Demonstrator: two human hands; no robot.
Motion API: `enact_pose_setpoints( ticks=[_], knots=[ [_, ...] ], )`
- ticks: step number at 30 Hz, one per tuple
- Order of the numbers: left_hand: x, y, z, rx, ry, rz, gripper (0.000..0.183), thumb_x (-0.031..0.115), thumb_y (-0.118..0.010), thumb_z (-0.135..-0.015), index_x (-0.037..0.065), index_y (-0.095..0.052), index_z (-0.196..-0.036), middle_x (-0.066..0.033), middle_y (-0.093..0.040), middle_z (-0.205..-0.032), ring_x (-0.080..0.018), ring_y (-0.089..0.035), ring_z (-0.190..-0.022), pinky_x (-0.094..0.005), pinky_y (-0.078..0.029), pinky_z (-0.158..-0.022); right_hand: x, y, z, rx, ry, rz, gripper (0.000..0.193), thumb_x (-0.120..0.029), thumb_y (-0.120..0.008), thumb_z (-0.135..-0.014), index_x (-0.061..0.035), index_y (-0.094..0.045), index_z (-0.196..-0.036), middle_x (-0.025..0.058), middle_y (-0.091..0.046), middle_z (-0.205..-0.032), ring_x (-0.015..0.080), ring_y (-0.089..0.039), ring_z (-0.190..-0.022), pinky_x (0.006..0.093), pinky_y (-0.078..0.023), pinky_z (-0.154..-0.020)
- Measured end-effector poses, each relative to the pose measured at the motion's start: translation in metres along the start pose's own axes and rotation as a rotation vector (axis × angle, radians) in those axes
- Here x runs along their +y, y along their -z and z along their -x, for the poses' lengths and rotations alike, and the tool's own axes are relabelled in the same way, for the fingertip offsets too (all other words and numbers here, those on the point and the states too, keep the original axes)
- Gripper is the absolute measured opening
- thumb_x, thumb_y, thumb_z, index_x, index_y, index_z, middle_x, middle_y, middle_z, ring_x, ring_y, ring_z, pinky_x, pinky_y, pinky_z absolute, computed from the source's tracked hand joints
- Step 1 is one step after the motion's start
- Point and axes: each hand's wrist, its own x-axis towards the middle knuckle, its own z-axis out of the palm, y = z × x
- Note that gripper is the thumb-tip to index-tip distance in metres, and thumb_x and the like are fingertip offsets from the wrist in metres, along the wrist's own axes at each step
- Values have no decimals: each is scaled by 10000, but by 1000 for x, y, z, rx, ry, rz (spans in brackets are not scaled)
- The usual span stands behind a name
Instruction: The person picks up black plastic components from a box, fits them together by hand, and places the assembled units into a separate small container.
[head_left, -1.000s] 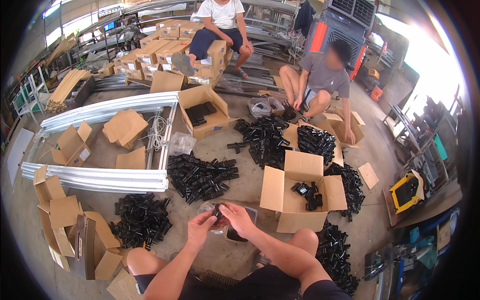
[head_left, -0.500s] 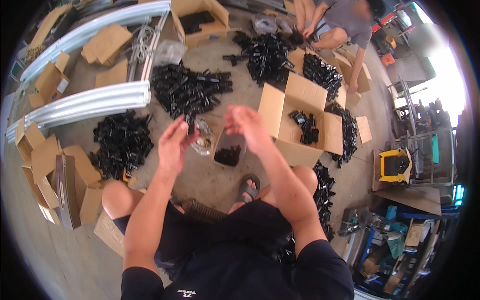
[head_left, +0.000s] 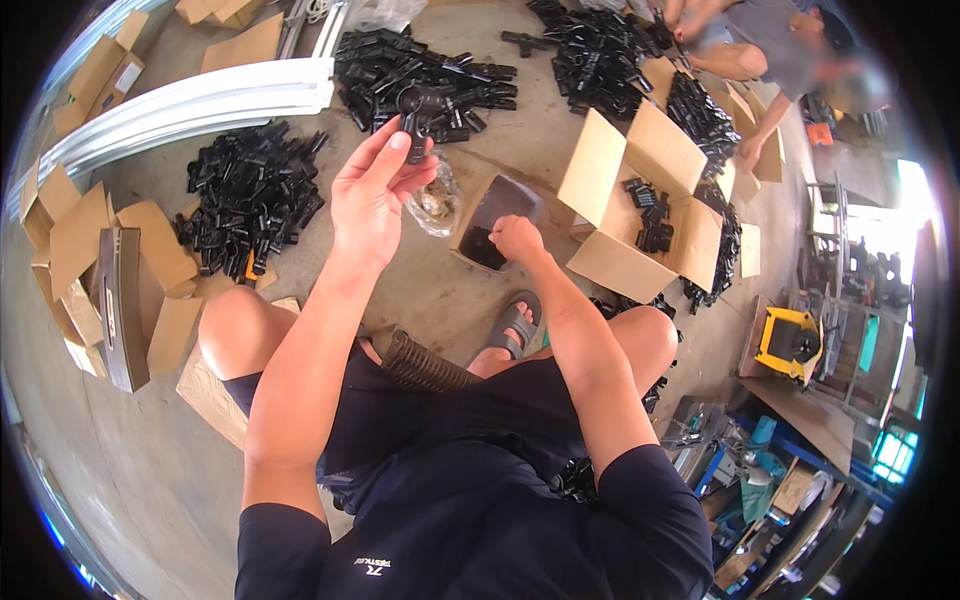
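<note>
Pinched between the thumb and fingers of my left hand [head_left: 368, 200] is a black T-shaped fitting [head_left: 418, 125], held upright above the floor. My right hand [head_left: 517, 240] reaches down to a small open box [head_left: 463, 228] with small dark parts [head_left: 482, 246] inside. Its fingers are drawn together at those parts; whatever they hold is hidden. Between my two hands, a clear plastic bag [head_left: 436, 205] with something brownish in it lies on the floor. A large pile of similar black fittings [head_left: 385, 75] lies beyond my left hand.
An open carton [head_left: 622, 262] with some black fittings stands to the right. More black piles lie at the left [head_left: 250, 195] and far right [head_left: 605, 55]. Long silvery metal profiles [head_left: 210, 110] and cut cartons [head_left: 125, 270] are at left. Another person [head_left: 775, 45] crouches at far right.
My right hand has gone from raised with loose fingers down to the small box, its fingers now together. My left hand still holds the fitting, now farther forward. The view has shifted.
</note>
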Motion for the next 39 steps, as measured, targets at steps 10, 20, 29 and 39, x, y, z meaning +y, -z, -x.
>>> enact_pose_setpoints(
  ticks=[10, 20, 29, 39],
  knots=[
    [4, 12, -5, 154, -30, 13, 342, 138, -665, -1012, 15, -634, -1330, -141, -741, -1090, -216, -736, -898, -338, -612, -820, -78, 8, -39, 573, 383, 12, 153, -234, -669, -888, -108, -733, -830, 58, -724, -912, 298, -648, -971, 458, -522, -820],
    [6, 2, 5, 234, -45, 62, 358, 123, -658, -1014, 11, -618, -1351, -145, -740, -1091, -224, -739, -884, -341, -616, -807, -112, -48, -128, 234, 194, 113, 218, -132, -572, -883, -31, -731, -992, 152, -736, -1055, 330, -671, -1067, 441, -575, -868],
    [0, -5, 10, 217, -41, 26, 361, 113, -635, -1026, -3, -608, -1366, -146, -737, -1092, -218, -738, -886, -338, -616, -789, -128, -56, -136, 214, -40, -2, 249, -97, -517, -933, 0, -725, -1031, 192, -723, -1100, 363, -672, -1079, 443, -580, -899],
    [-2, -4, 7, 144, -43, 57, 367, 156, -663, -1020, 11, -617, -1354, -137, -737, -1090, -209, -734, -897, -327, -608, -804, -116, -6, -98, 265, 141, -217, 172, -96, -606, -869, -5, -709, -973, 241, -728, -952, 425, -704, -935, 509, -557, -864]
  ],
)
